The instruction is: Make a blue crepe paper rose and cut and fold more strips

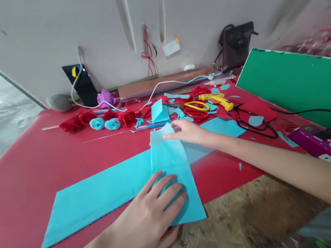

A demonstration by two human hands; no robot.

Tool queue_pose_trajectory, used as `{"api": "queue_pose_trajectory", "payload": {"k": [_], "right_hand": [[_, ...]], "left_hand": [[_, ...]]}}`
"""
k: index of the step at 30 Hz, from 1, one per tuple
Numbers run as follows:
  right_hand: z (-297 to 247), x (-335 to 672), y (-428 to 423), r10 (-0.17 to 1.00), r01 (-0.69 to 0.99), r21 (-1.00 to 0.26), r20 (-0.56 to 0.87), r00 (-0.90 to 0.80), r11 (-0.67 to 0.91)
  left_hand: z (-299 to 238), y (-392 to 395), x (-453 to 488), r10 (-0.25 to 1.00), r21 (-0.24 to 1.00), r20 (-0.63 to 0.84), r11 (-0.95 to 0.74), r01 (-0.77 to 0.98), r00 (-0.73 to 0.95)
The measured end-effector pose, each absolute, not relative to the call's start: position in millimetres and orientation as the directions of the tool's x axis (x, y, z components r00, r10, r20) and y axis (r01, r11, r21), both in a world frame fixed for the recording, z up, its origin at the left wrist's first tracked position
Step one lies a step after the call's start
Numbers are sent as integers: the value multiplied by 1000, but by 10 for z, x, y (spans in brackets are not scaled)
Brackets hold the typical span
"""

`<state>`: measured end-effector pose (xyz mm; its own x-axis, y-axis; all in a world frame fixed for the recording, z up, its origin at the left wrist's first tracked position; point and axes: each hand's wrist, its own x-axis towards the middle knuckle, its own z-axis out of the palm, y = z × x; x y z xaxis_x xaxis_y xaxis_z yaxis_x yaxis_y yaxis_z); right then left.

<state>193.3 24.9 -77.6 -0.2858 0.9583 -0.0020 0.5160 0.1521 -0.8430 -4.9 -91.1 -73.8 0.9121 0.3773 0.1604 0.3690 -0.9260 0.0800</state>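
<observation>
A light-blue crepe paper strip [168,155] runs away from me, lying across a longer folded length of blue crepe paper [102,195]. My left hand [154,212] lies on the strip's near part, its fingers spread and its thumb partly hidden. At the strip's far end my right hand [188,131] pinches the right edge between thumb and fingers, and that end is slightly raised. Just beyond the right hand stand a small folded blue paper piece [160,112] and a blue pen [154,125]. Yellow-handled scissors [196,105] lie behind it.
Red and blue paper flowers [104,123] line the table's back left. A yellow glue gun [218,100] rests among blue scraps. To the right are a black cable [260,127], a purple power strip [324,144] and a green board [297,82]. A phone-like black panel [81,85] leans at the wall.
</observation>
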Motion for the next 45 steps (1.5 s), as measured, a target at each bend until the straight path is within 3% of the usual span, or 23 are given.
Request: {"api": "queue_pose_trajectory", "payload": {"k": [7, 15, 22, 27, 38, 45], "right_hand": [[-707, 1902, 291, 958, 456, -871, 57, -280, 185], [-386, 1874, 39, 917, 222, -931, 202, -345, 289], [-449, 1939, -296, 875, 302, -863, 267, -404, 404], [-579, 1983, -557, 785, 317, -802, 276, -555, 506], [-796, 2051, -753, 617, 230, -667, 428, -661, 709], [-847, 2033, -818, 582, 219, -646, 425, -693, 732]], "left_hand": [[-782, -917, -57, 396, 136, 94, -914, 382, 914], [-784, -817, -38, 450, 155, 103, -888, 433, 887], [-796, -756, -56, 475, 169, 99, -874, 456, 874], [-813, -777, -68, 481, 135, 153, -875, 464, 863], [-786, -776, -68, 451, 285, 278, -882, 376, 848], [-692, -761, -130, 397, 294, 139, -891, 345, 907]]}}
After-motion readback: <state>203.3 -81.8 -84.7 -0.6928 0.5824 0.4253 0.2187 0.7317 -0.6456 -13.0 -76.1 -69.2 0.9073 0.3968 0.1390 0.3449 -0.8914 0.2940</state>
